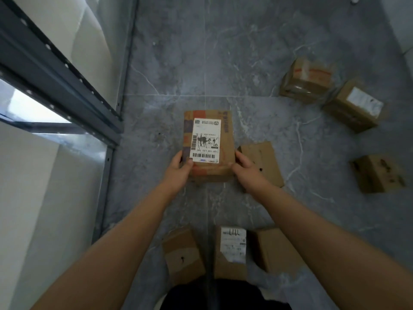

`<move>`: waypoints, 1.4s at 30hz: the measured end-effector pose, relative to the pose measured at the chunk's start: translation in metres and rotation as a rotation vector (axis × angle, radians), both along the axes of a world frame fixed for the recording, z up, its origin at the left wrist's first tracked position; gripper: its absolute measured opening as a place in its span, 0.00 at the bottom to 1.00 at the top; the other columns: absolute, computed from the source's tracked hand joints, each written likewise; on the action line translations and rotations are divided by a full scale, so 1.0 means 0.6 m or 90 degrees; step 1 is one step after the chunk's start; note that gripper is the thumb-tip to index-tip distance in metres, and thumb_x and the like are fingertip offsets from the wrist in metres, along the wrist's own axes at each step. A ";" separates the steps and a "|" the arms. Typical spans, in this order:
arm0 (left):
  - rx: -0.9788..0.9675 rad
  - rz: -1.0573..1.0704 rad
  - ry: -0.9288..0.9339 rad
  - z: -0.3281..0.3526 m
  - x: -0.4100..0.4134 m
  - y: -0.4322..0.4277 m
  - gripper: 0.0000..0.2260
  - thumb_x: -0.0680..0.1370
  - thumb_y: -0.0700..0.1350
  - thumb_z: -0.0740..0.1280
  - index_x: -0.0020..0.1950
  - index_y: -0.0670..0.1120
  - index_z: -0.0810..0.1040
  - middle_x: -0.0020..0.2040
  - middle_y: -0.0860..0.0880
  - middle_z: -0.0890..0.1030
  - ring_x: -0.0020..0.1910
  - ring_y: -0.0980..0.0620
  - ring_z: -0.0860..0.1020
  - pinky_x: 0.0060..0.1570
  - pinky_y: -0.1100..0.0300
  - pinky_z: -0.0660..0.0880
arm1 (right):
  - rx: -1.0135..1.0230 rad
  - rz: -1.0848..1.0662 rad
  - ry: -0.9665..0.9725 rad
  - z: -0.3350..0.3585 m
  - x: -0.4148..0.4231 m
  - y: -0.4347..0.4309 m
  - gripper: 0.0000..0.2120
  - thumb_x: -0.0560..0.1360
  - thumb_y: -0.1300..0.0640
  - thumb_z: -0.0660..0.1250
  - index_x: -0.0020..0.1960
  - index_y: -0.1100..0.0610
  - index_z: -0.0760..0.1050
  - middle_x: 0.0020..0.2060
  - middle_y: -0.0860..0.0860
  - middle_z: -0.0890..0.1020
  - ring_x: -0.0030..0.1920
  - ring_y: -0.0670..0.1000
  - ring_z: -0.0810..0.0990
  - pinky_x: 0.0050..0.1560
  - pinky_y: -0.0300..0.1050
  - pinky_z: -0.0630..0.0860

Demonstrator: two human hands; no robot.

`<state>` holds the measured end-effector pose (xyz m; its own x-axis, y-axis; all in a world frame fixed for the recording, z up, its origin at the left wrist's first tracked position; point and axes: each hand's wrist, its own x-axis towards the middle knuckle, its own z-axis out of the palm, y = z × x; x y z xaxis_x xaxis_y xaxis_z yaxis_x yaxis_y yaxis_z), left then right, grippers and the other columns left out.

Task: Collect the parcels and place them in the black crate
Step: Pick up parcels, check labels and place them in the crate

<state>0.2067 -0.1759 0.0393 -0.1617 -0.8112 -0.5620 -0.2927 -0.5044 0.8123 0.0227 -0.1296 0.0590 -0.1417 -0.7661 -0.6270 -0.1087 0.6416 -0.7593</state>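
A brown cardboard parcel (225,139) with a white shipping label is held above the grey floor in the middle of the view. My left hand (178,170) grips its near left corner, thumb on the label's edge. My right hand (244,167) grips its near right corner. Several more cardboard parcels lie on the floor: one flat box (266,163) just right of my right hand, three at the right (307,80) (357,106) (380,174), and three near my feet (183,253) (231,251) (277,249). No black crate is in view.
A dark grey metal shelving frame (58,79) stands along the left, with white walls behind it. The grey marble-patterned tile floor (201,52) stretches away ahead. My dark clothing (223,296) shows at the bottom edge.
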 end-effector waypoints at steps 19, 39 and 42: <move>-0.248 0.037 0.283 1.084 -0.031 -0.019 0.23 0.81 0.39 0.59 0.70 0.62 0.63 0.58 0.60 0.78 0.59 0.56 0.77 0.46 0.63 0.78 | -0.398 -0.145 -0.034 1.067 0.001 -0.013 0.24 0.76 0.60 0.65 0.69 0.47 0.63 0.62 0.46 0.73 0.61 0.46 0.74 0.54 0.39 0.74; -0.227 0.006 0.411 1.446 -0.021 0.046 0.49 0.60 0.69 0.73 0.75 0.55 0.57 0.69 0.51 0.71 0.66 0.46 0.71 0.57 0.38 0.72 | -0.504 -0.168 -0.366 1.389 0.004 0.021 0.44 0.64 0.50 0.73 0.73 0.39 0.53 0.65 0.48 0.74 0.61 0.54 0.76 0.60 0.64 0.73; -0.199 -0.032 0.441 1.442 -0.032 0.058 0.42 0.62 0.60 0.74 0.73 0.56 0.59 0.64 0.50 0.76 0.59 0.46 0.76 0.51 0.48 0.70 | -0.512 -0.132 -0.370 1.381 0.004 0.022 0.46 0.61 0.48 0.75 0.71 0.36 0.52 0.64 0.47 0.75 0.62 0.53 0.77 0.60 0.65 0.73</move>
<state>0.1874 -0.1413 0.9045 -0.4345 -0.8983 -0.0646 0.3189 -0.2205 0.9218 0.0250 -0.1162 0.8875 -0.1567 -0.9864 0.0506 0.4704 -0.1196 -0.8743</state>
